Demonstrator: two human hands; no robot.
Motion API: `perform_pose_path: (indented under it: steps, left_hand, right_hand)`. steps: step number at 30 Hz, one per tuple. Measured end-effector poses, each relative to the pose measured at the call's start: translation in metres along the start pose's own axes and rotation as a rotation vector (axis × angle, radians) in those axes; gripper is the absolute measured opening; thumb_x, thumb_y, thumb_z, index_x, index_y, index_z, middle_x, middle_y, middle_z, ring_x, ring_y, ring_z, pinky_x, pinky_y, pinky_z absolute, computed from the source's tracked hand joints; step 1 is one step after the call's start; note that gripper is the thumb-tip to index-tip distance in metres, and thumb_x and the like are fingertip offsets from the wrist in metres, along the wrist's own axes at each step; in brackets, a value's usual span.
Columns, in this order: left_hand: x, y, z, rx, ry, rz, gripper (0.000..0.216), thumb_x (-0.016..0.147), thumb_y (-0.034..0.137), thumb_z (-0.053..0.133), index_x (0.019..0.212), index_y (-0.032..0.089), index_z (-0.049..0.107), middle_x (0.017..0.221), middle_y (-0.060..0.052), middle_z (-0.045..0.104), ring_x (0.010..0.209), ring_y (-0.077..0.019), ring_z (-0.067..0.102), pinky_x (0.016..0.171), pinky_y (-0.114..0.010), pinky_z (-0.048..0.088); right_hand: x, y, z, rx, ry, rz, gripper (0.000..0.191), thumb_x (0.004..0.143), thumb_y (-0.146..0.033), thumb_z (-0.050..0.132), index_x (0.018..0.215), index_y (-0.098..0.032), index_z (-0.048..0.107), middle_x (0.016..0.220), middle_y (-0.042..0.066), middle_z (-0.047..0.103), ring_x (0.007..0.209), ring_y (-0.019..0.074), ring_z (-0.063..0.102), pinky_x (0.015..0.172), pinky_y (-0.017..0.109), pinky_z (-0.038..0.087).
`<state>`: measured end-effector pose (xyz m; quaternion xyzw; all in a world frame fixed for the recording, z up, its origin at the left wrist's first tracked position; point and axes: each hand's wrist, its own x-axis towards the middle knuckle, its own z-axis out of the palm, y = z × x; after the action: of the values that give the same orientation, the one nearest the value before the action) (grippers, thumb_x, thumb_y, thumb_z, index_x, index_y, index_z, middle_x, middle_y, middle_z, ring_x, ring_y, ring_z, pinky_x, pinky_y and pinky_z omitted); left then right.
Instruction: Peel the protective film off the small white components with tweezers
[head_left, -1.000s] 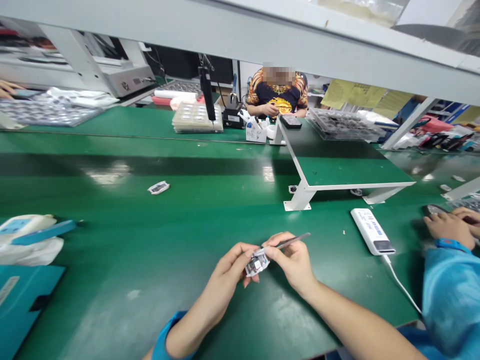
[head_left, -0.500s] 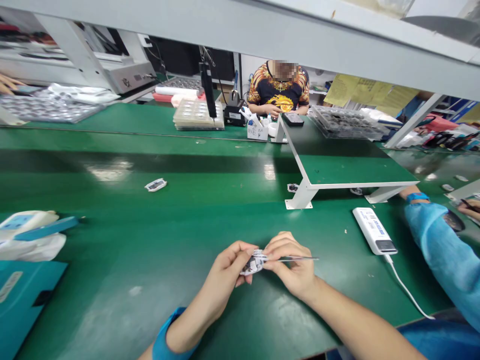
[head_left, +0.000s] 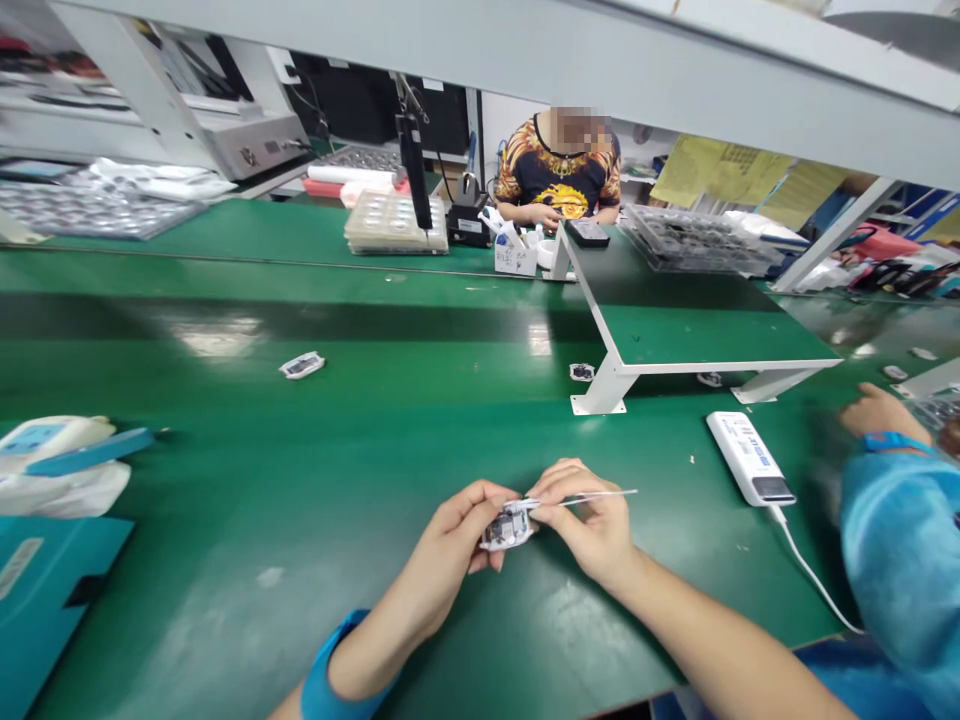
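Note:
My left hand (head_left: 454, 540) grips a small white device housing (head_left: 508, 528) with a circuit board showing inside. Its fingers and thumb pinch the housing from the left side. My right hand (head_left: 589, 515) is closed around thin metal tweezers (head_left: 600, 495), whose slim end sticks out to the right. The fingertips of that hand meet the upper right edge of the housing, so the tweezers' working end is hidden there. Both hands are held over the green bench top (head_left: 262, 600).
A white power bank (head_left: 750, 460) with a cable lies right. Ahead stands a green-topped riser (head_left: 712, 335); similar housings (head_left: 302, 365) lie around. A teal folder (head_left: 60, 590) is at left. A co-worker's blue sleeve (head_left: 900, 550) reaches in at right; another person (head_left: 559, 175) sits opposite.
The housing has tilted a little so more of its board faces me, and the tweezers' outer end has risen. The co-worker's arm at right has moved further right.

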<state>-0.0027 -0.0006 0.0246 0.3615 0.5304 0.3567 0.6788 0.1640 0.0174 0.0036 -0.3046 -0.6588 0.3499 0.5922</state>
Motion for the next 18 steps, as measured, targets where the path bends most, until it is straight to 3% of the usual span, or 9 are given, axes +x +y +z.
perform_pose_path:
  steps: [8, 18]
  left_hand:
    - [0.0019, -0.0020, 0.0007, 0.005, -0.004, 0.002, 0.029, 0.076, 0.046, 0.064, 0.081, 0.017, 0.063, 0.066, 0.002, 0.061, 0.051, -0.0086, 0.048, 0.050, -0.020, 0.037]
    - [0.0041, -0.0039, -0.0014, 0.037, 0.006, 0.010, 0.033, 0.075, 0.050, 0.067, 0.080, 0.017, 0.062, 0.058, 0.005, 0.056, 0.050, -0.0080, 0.046, 0.048, -0.018, 0.034]
  right_hand:
    - [-0.0026, 0.0026, 0.0011, 0.117, 0.054, 0.377, 0.009, 0.078, -0.027, 0.075, 0.078, -0.022, 0.068, 0.078, 0.003, 0.075, 0.076, 0.0191, 0.072, 0.072, 0.033, 0.058]
    - [-0.0019, -0.0011, 0.0030, 0.199, -0.005, 0.364, 0.008, 0.079, -0.024, 0.075, 0.081, -0.022, 0.067, 0.081, 0.002, 0.075, 0.073, 0.0179, 0.072, 0.065, 0.030, 0.060]
